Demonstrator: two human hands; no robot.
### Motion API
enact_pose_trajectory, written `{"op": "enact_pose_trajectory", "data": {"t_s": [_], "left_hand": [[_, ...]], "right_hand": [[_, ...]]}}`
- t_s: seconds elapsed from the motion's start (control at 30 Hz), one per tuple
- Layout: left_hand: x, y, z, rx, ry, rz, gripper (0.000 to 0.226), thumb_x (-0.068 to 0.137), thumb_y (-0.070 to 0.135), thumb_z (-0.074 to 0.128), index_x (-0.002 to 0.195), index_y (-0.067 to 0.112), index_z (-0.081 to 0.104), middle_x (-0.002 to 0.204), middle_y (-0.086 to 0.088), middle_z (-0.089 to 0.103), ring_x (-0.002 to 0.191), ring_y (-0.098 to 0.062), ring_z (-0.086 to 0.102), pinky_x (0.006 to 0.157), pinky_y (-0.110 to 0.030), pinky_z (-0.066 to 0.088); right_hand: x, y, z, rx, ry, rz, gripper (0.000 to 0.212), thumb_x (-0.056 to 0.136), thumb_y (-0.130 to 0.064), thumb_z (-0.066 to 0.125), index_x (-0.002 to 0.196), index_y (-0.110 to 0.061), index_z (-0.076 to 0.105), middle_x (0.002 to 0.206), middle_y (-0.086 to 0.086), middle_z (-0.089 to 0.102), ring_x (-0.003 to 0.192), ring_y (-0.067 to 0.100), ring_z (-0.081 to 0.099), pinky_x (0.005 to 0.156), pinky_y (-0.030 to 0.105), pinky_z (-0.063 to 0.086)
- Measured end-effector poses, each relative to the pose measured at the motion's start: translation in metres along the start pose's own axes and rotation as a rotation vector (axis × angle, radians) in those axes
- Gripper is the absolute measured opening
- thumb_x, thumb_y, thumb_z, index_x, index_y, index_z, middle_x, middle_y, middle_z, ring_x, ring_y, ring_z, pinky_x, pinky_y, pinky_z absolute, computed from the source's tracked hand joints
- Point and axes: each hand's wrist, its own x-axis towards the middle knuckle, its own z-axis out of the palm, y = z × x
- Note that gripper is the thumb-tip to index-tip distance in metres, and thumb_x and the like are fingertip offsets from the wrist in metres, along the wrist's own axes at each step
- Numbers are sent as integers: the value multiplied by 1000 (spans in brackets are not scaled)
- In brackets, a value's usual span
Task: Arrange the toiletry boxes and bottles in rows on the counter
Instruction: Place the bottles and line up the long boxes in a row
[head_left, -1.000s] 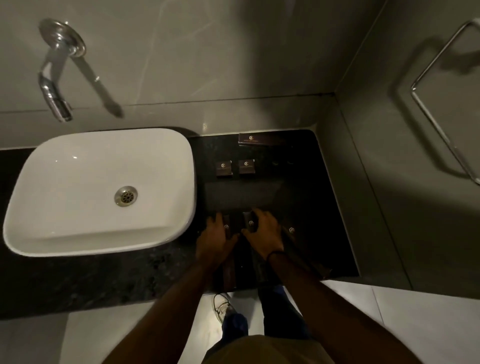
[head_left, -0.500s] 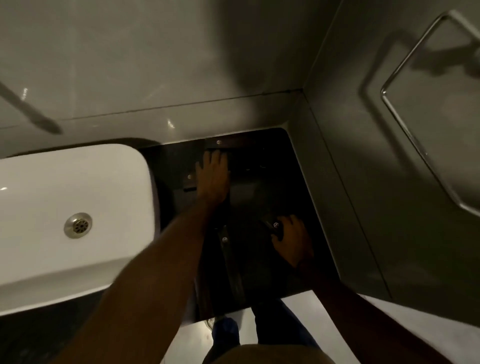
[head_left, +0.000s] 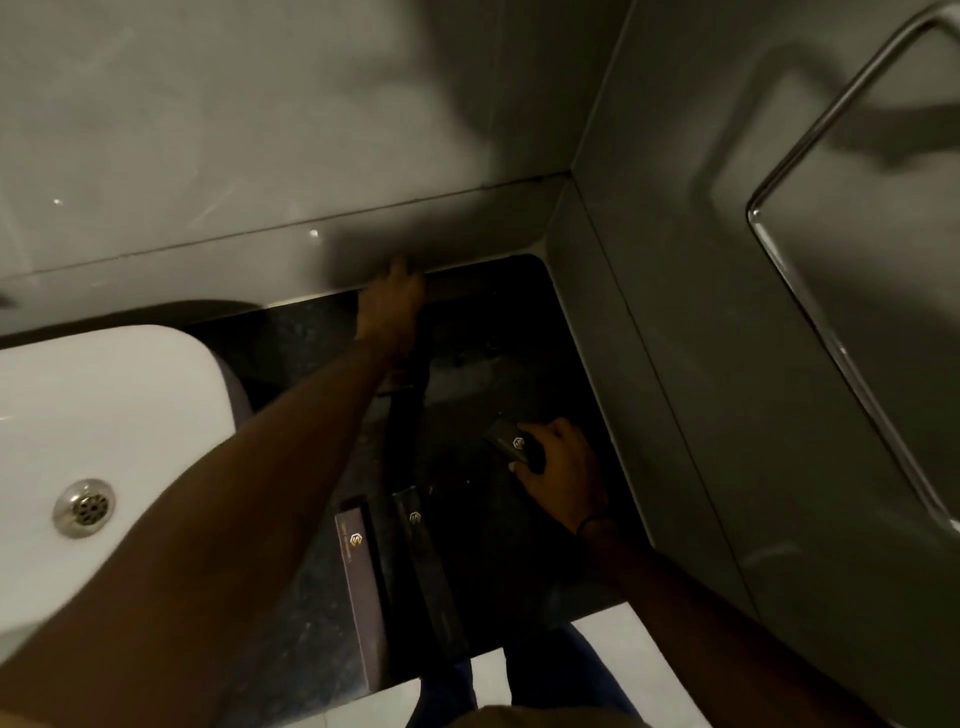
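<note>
My left hand (head_left: 390, 307) stretches to the back of the dark counter (head_left: 311, 613), fingertips at the wall joint. What lies under it is lost in shadow. Near the right wall, my right hand (head_left: 563, 470) grips a small dark box (head_left: 508, 440) with a gold logo, tilted just above the counter. Two long dark boxes lie side by side at the front edge: a greyer one (head_left: 358, 577) on the left and a blacker one (head_left: 426, 566) on the right. No bottles can be made out in the dim light.
A white basin (head_left: 104, 415) with a metal drain (head_left: 83, 506) fills the left. Grey tiled walls close the counter at the back and right. A metal towel rail (head_left: 831, 322) hangs on the right wall. Pale floor shows below the counter edge.
The view has swung right and down. My left hand went from the front boxes to the back wall. My right hand moved right and lifted a small box.
</note>
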Motion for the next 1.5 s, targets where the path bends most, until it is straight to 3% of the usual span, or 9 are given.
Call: {"op": "enact_pose_trajectory", "data": {"t_s": [0.17,0.37,0.5,0.7,0.8,0.93,1.03,1.23,1.5], "left_hand": [[-61,10,-41,-163,248,238,48,83,28,52,128,12,49,131,-15,47,108,-37,55,81,-49,54],[-167,44,32,60,-5,725,52,79,12,69,129,16,53,142,-14,48,118,-37,56,82,-50,56],[-211,76,76,145,-100,806,63,76,10,73,133,24,50,148,-2,43,122,-29,52,88,-42,51],[-209,59,89,31,-114,711,55,88,14,60,139,22,43,149,-5,42,131,-28,44,100,-44,47],[-191,26,62,-193,17,392,39,97,28,47,134,17,49,139,-11,51,125,-28,51,106,-43,43],[-162,-33,32,-244,216,0,61,79,23,73,133,5,49,138,-21,49,127,-36,46,105,-47,39],[-143,-60,26,-242,97,-140,69,76,12,75,137,3,44,145,-21,41,132,-40,39,103,-51,41],[-116,-83,41,-279,-22,-179,38,79,13,71,113,3,58,126,-19,50,113,-40,48,86,-48,47],[-106,-89,36,-272,-49,-155,32,73,10,76,99,2,59,117,-20,52,103,-41,51,77,-47,48]], "right_hand": [[-9,-2,-8,85,-45,72,59,70,-38,80,124,-27,60,114,11,58,109,31,57,92,46,52],[-39,17,-4,164,9,165,59,70,-40,81,122,-19,61,116,15,60,108,33,60,89,49,53],[-59,20,1,168,13,195,61,70,-43,79,123,-22,57,119,12,60,108,33,61,89,50,54],[-56,-5,3,140,95,179,73,67,-43,77,131,-22,47,130,10,52,117,32,55,94,51,52],[-28,-52,2,38,101,-41,69,74,-35,71,136,-18,44,136,12,51,125,32,51,101,48,47],[28,-122,9,-124,20,-331,68,81,-20,69,142,-16,38,146,10,44,133,28,44,112,41,38],[75,-155,20,-287,-63,-449,74,80,-12,71,144,-10,34,148,15,41,136,32,40,114,43,35],[127,-170,36,-500,-216,-487,49,80,-8,67,127,-6,50,134,16,45,120,38,46,96,46,46],[139,-171,39,-503,-272,-455,47,76,-11,74,119,-8,55,135,13,44,121,36,45,98,47,48]]}}
